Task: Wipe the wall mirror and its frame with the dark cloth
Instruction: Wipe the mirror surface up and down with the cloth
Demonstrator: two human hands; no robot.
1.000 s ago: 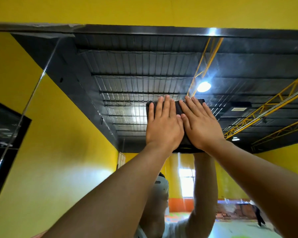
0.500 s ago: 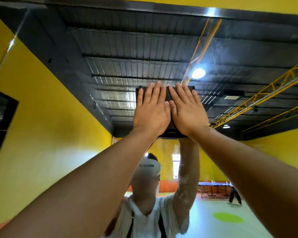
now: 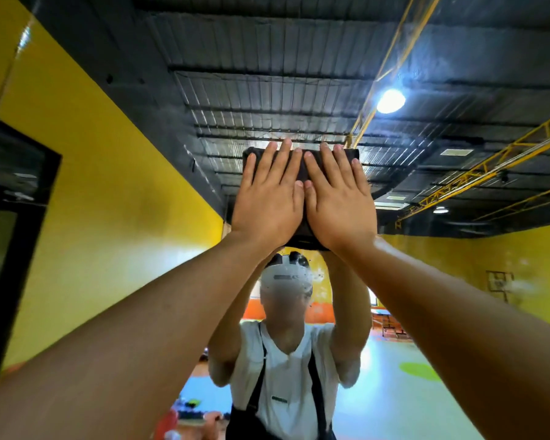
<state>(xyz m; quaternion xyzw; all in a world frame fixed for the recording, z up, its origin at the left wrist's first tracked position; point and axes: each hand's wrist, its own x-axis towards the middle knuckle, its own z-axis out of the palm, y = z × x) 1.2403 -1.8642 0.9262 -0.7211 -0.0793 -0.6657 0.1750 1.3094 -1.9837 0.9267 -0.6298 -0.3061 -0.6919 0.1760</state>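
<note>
- Dark cloth (image 3: 300,240) lies flat against the wall mirror (image 3: 299,90), just above the frame's centre.
- Left hand (image 3: 267,201) and right hand (image 3: 342,203) press it side by side, fingers straight and pointing up, gripping nothing.
- Around them the glass reflects the person (image 3: 286,369) with arms raised, a black ceiling (image 3: 458,42) and yellow walls (image 3: 115,192).

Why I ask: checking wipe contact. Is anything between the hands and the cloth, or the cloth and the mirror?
Nothing visible. The left hand and right hand press flat on the cloth, which lies against the mirror.
</note>
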